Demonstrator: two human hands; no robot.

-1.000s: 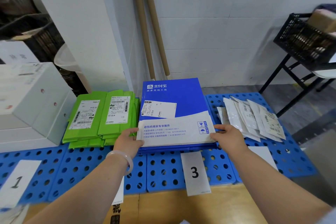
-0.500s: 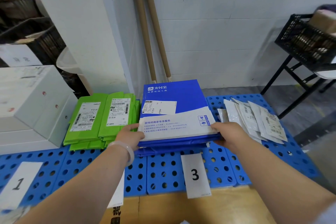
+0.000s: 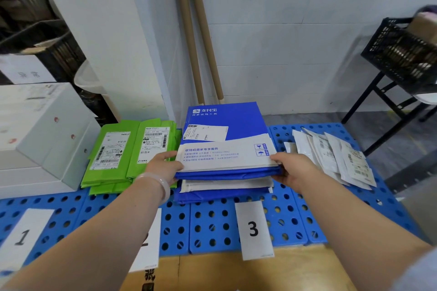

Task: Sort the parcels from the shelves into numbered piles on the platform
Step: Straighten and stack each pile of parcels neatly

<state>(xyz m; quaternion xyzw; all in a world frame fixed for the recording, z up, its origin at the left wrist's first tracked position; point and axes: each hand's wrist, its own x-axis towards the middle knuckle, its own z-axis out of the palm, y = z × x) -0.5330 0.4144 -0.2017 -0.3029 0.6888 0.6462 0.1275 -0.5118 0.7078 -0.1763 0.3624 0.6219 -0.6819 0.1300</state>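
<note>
We hold the flat blue parcel [image 3: 233, 120] by its near corners, left hand [image 3: 163, 168] and right hand [image 3: 293, 170] both pinching; it seems light and floppy.

The blue parcel pile [image 3: 231, 120] is flanked by green parcels [image 3: 111, 149] on the left and white pouches [image 3: 331, 156] on the right, while bare platform [image 3: 204, 221] is left open in front.

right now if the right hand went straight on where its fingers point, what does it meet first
The flat blue-and-white plastic parcel the right hand grips; it points left into that edge. Beyond, probably the left hand.
</note>
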